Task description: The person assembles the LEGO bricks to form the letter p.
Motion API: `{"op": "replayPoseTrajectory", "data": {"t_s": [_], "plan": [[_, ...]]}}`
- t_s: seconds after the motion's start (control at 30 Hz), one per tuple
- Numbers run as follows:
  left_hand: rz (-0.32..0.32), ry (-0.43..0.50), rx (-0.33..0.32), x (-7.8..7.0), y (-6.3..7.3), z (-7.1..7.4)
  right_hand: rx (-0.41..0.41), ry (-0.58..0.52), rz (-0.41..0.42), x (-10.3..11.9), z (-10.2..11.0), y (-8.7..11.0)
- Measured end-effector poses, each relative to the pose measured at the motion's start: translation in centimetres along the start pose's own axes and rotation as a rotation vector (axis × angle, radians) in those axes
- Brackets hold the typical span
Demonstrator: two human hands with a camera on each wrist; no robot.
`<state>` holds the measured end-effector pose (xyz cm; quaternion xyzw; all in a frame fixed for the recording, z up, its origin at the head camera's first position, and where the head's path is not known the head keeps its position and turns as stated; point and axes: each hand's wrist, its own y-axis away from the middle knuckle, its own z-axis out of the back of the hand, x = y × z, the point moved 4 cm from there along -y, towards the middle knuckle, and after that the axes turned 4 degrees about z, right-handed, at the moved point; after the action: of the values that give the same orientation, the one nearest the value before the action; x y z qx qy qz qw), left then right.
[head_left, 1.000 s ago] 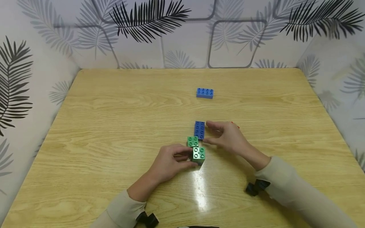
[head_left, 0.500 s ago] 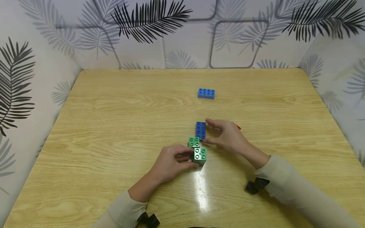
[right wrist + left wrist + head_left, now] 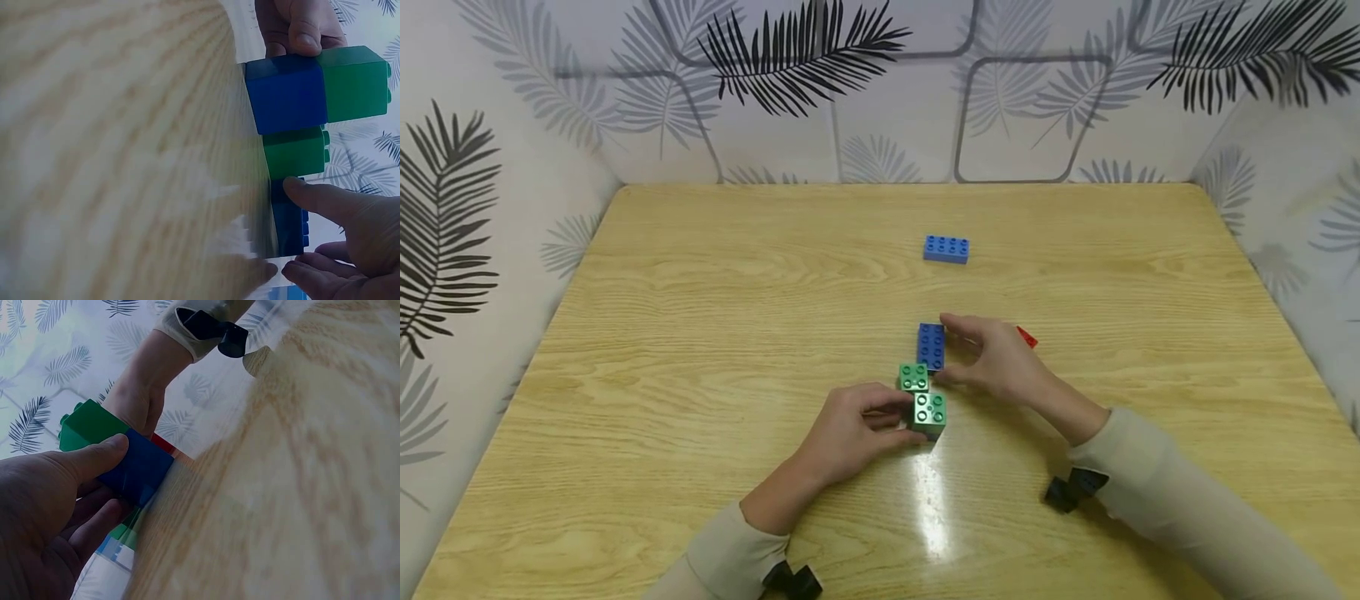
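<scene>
Green over blue, an upright two-block stack stands on the pale wooden counter, with the left hand at its 9 o'clock; the fingers of that hand pinch it, the thumb lying along the near face in the left wrist view and the other fingers round the far side. At the stack's 11 o'clock, just beside it, sits a smaller green block, its four studs facing up; at that block's 1 o'clock lies a dark blue brick, eight studs up, its length running roughly from 12 to 6.

The right hand comes in at the dark blue brick's 3 o'clock; its fingers are set wide about the brick's two ends — the thumb at the 6 o'clock end, the other fingers by the 12 o'clock end, where the right wrist view shows a slim gap; whether the thumb presses on the brick, I cannot tell.

Well apart, at the dark blue brick's 12 o'clock, a lighter blue brick lies crosswise; a red piece shows just past the right hand, at the dark blue brick's 3 o'clock — partly hidden, so its full shape is unclear. Both arms wear beige sleeves; beyond the counter, at 12 o'clock, hangs a pale leaf-printed backdrop.
</scene>
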<state>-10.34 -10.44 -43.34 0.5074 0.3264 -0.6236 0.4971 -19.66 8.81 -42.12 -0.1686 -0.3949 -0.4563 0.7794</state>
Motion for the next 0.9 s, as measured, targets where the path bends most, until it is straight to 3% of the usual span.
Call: {"op": "replayPoseTrajectory", "data": {"t_s": [0.53,0.9], "plan": [[-0.02,-0.011,-0.003,-0.05,-0.02,-0.14,0.005,0.021,0.003,-0.26,-0.14,-0.04],[-0.043,-0.007,-0.006,-0.1,-0.02,-0.08,-0.032,-0.057,0.011,-0.15,0.34,0.4]]}}
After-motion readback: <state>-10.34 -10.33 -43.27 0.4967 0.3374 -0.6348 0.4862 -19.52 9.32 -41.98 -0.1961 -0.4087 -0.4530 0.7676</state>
